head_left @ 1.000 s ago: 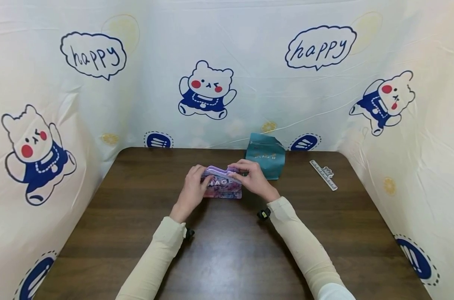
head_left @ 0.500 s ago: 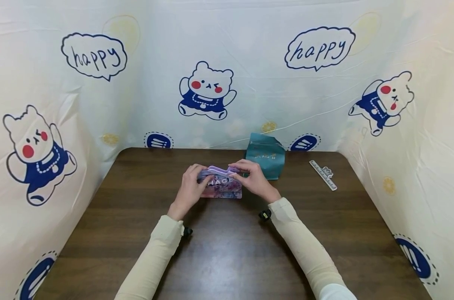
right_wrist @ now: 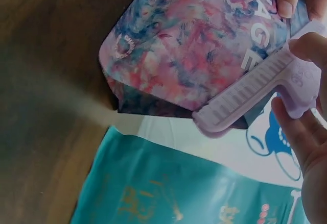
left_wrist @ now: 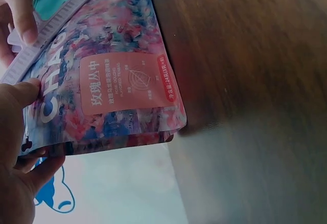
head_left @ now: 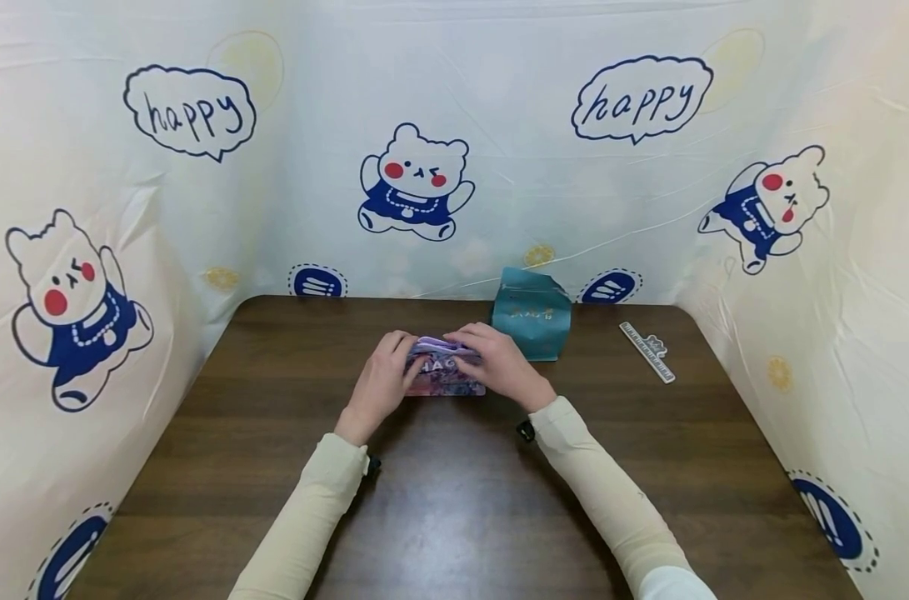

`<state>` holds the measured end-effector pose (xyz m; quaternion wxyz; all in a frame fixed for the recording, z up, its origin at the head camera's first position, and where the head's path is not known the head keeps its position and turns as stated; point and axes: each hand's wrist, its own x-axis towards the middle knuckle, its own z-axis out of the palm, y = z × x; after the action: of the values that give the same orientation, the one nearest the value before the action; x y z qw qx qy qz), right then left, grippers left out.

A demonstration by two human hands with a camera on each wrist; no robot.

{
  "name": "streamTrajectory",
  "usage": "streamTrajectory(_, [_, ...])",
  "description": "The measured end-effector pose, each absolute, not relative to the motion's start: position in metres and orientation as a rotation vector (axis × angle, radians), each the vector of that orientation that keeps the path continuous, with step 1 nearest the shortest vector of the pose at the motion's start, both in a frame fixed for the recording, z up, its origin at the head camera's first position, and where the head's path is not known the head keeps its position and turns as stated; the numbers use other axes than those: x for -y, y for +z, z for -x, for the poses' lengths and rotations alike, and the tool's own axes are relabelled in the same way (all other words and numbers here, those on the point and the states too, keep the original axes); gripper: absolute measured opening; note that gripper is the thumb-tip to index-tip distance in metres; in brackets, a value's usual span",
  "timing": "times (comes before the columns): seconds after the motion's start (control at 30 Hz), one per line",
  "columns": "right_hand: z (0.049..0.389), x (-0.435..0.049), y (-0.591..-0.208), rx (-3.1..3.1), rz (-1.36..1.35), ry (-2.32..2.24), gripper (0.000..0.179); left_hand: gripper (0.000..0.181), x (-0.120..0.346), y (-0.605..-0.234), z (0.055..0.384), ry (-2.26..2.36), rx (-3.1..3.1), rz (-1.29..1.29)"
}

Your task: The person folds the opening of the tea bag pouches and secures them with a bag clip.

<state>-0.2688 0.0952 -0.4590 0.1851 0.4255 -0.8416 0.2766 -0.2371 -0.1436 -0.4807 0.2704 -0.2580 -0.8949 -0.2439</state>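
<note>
A pink-and-blue patterned tea pouch [head_left: 447, 387] stands on the table. Across its top edge, at a slant, lies a lilac bag clip [right_wrist: 245, 91] with a ridged bar. My left hand [head_left: 381, 375] pinches the pouch's upper left corner, thumb in front and fingers behind, as the left wrist view shows. My right hand [head_left: 505, 365] holds the clip by its handle, thumb on one side and fingers on the other. The head view hides most of the clip behind the fingers. Whether the clip's bar is fully closed on the pouch, I cannot tell.
A teal bag [head_left: 532, 321] stands just behind my right hand, near the table's back edge. Farther right lies a white ridged bag clip [head_left: 647, 352] on the brown table [head_left: 439, 500]. Printed cloth [head_left: 499, 192] hangs around the back and sides.
My right hand has shifted slightly left over the clip, and its fingers cover more of it. The left hand keeps its place on the pouch corner.
</note>
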Motion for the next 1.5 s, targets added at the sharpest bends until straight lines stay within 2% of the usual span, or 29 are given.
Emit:
streamTrajectory(0.47, [0.274, -0.085, -0.453, 2.329, -1.261, 0.54, 0.03, 0.022, 0.145, -0.478, 0.244, -0.673, 2.339, 0.746])
streamTrajectory(0.73, [0.284, -0.075, -0.443, 2.372, -1.179, 0.485, 0.028, 0.021, 0.15, -0.47, 0.262, -0.618, 2.343, 0.765])
streamTrajectory(1.07, [0.313, -0.063, -0.432, 2.45, -1.109, 0.37, 0.025, 0.021, 0.154, -0.461, 0.293, -0.592, 2.429, 0.721])
streamTrajectory(1.5, [0.329, -0.062, -0.44, 2.586, -1.054, 0.39, 0.027, 0.026, 0.151, -0.468, 0.312, -0.622, 2.552, 0.679])
